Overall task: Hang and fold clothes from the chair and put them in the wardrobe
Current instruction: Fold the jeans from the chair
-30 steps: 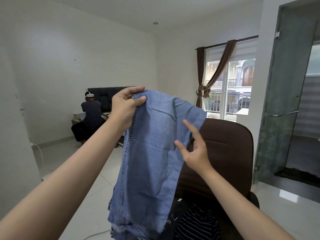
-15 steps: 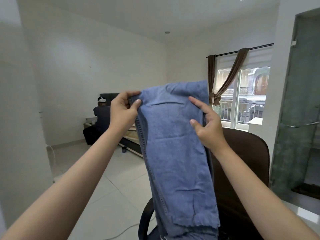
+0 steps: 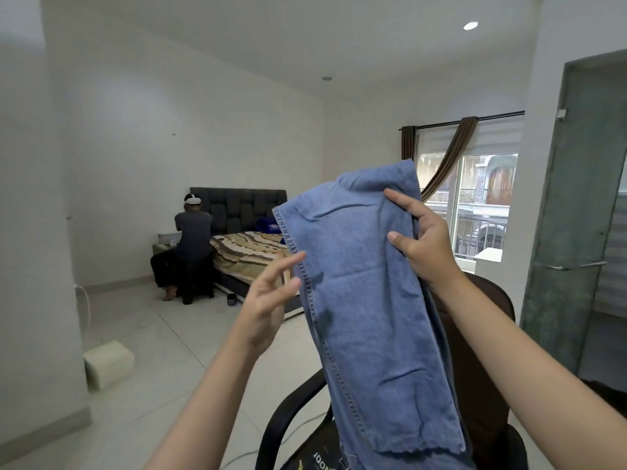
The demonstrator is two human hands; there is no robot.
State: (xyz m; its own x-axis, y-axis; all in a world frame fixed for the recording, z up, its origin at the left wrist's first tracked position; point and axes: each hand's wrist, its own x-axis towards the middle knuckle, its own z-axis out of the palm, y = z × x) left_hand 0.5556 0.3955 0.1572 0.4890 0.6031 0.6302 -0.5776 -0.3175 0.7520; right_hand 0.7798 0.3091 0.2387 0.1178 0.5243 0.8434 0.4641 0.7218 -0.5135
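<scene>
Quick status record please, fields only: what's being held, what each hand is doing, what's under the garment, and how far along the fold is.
garment: blue jeans, held up in the air, hanging lengthwise
right hand: right hand grips the jeans near the top right edge, thumb in front
left hand: left hand open, fingertips at the stitched left seam, not gripping
below: brown chair with more dark clothes on the seat
fold: not finished; jeans not laid down
wardrobe: not in view
background: a person seated beside the bed
</scene>
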